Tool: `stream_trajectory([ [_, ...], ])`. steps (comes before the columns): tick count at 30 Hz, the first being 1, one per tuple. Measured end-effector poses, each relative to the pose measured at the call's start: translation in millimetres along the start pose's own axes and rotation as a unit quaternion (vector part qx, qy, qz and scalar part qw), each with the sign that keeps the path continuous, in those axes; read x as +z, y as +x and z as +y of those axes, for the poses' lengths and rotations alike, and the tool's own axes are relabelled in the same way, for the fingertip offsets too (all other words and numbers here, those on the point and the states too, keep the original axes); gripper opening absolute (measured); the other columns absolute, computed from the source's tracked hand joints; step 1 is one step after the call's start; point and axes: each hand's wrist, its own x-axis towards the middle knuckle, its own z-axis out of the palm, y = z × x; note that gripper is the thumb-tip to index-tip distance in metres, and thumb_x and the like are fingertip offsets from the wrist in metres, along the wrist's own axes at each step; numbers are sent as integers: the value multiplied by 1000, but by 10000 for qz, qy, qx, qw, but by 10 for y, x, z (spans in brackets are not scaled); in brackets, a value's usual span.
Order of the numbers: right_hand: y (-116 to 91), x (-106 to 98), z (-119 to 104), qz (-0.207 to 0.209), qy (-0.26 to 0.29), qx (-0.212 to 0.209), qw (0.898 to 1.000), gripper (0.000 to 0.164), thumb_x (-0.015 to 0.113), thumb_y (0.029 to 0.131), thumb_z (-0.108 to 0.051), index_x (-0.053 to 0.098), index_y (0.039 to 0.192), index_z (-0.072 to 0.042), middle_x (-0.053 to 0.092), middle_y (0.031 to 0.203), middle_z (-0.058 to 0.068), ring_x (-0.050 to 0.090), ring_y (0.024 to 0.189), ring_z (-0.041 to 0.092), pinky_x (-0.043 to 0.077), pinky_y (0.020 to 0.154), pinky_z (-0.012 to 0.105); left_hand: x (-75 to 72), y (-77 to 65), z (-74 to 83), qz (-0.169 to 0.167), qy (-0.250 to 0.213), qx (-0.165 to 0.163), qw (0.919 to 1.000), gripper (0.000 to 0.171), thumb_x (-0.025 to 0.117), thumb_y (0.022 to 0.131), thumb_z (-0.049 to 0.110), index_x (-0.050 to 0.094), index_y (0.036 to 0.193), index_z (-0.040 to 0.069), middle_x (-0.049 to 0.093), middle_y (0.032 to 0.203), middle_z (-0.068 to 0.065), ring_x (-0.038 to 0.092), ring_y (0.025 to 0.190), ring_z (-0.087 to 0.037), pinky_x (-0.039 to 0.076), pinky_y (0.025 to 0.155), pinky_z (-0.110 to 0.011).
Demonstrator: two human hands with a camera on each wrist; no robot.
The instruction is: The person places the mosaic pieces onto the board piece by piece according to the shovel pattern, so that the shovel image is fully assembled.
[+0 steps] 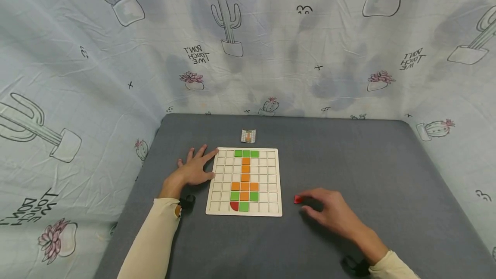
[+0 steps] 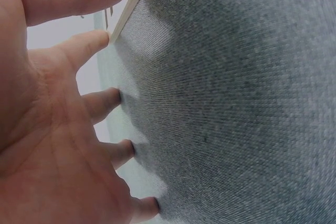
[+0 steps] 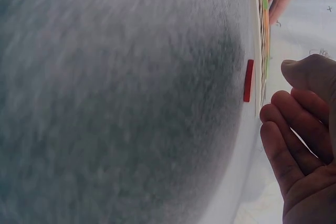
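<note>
A pale square board with a grid lies on the grey table. Green, orange and red tiles fill a column of its cells, among them a quarter-round red tile at the bottom. My left hand is spread at the board's left edge, its thumb and index finger touching the rim and the other fingertips resting on the cloth. To the right of the board a red piece lies on the table. My right hand is beside that piece, thumb and fingers apart; whether a fingertip touches it, I cannot tell.
A small picture card with a grid pattern lies behind the board. Grey cloth covers the table. A patterned curtain hangs around its back and sides.
</note>
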Motion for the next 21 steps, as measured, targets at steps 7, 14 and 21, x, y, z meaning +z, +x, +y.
stream_trajectory([
  [7,-18,-39,47,-18,-282,42,9996,39,96,78,-6,84,113,-13,84,107,-6,80,97,12,56,90,14,-28,-59,102,-65,203,-86,9997,85,71,104,30,28,176,27,6,185,-21,-6,165,-61,2,117,-94],
  [14,23,5,79,-21,-325,-78,9994,41,96,76,0,83,113,-12,84,107,-4,80,96,14,62,86,26,-30,-57,91,-92,187,-88,9997,84,70,105,30,26,177,27,4,185,-20,-7,166,-61,1,118,-93],
  [21,96,69,107,-245,-191,-59,9995,40,95,79,0,83,115,-12,83,107,-5,79,97,13,65,82,40,52,65,-90,-41,29,-10,10000,87,72,102,34,27,176,35,3,186,-16,-10,166,-59,-3,117,-93],
])
